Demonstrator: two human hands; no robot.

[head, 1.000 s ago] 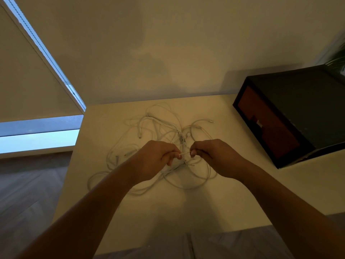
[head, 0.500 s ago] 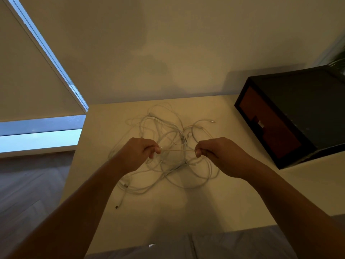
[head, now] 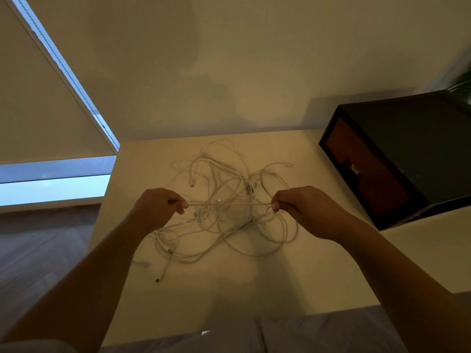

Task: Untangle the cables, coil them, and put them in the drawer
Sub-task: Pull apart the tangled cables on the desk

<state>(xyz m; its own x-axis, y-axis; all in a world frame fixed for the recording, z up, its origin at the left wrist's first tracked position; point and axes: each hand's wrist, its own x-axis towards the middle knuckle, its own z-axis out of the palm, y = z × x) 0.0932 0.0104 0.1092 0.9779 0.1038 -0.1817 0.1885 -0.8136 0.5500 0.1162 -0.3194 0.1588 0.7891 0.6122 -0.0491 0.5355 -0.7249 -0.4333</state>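
As the left hand [head: 155, 212] and right hand [head: 305, 212] each pinch what looks like one taut strand [head: 229, 204] above the cables [head: 248, 189], untangling seems barely begun; next, ease that strand free.

Before you, by material:
- cables [head: 224, 184], centre of frame: white sheathing, smooth, plastic by the look, with a faint sheen. The plug tip [head: 289, 164] right of centre glints like metal.
- tabletop [head: 254, 289]: cream, smooth, matt.
- drawer unit [head: 413, 149], right of frame: dark matt casing; drawer front [head: 362, 179] reddish-brown, matt.
- floor [head: 38, 250], lower left: grey planks with a wood grain, dull.
- wall [head: 229, 59], top: painted, matt.
- cloth [head: 305, 335] at your lower edge: grey fabric.
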